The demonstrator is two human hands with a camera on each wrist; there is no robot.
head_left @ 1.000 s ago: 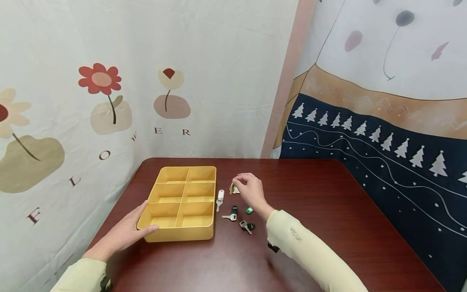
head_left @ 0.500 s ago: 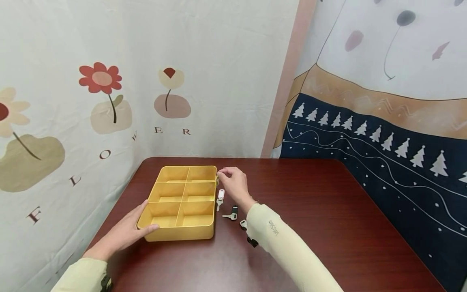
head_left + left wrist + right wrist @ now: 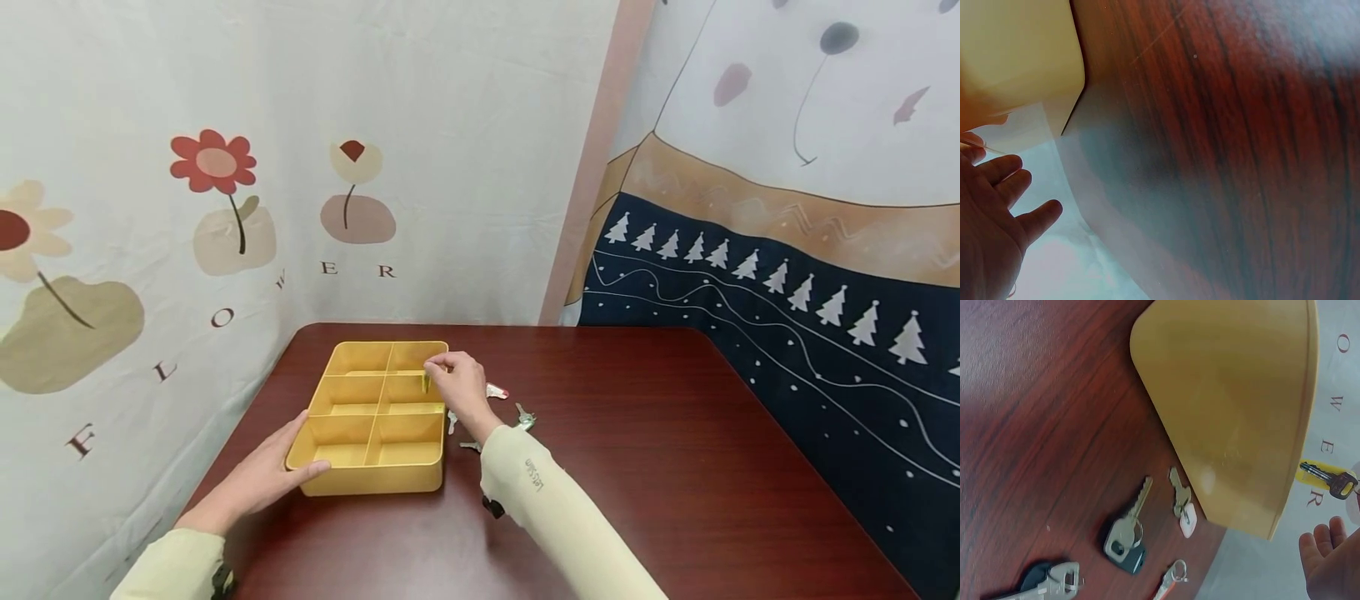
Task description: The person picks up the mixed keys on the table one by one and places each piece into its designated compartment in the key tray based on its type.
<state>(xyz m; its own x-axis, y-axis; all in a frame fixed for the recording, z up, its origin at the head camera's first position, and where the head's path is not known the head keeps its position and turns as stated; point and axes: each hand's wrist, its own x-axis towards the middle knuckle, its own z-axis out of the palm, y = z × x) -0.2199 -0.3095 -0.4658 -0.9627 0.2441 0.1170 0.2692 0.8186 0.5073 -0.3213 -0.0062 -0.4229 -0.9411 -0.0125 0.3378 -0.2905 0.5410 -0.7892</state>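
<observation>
My right hand (image 3: 459,385) pinches a key with a yellow tag (image 3: 1334,481) between thumb and fingertips. In the head view the key hangs over the right column of the yellow divided box (image 3: 371,481), near the wall between its back and middle compartments. My left hand (image 3: 258,471) rests at the box's front left corner, thumb over the front rim and fingers along the left side. In the left wrist view several fingers (image 3: 1035,222) are spread and straight, holding nothing.
Loose keys lie on the dark red table (image 3: 637,467) right of the box: one with a pale tag (image 3: 1189,520), one with a black tag (image 3: 1124,537), another with a red-and-white tag (image 3: 497,391). A key near a green tag (image 3: 527,419) lies beyond my right wrist. Printed cloth hangs behind.
My right hand has lifted the yellow-tagged key from the table and carried it left, over the box's rim. The left hand has stayed at the box corner.
</observation>
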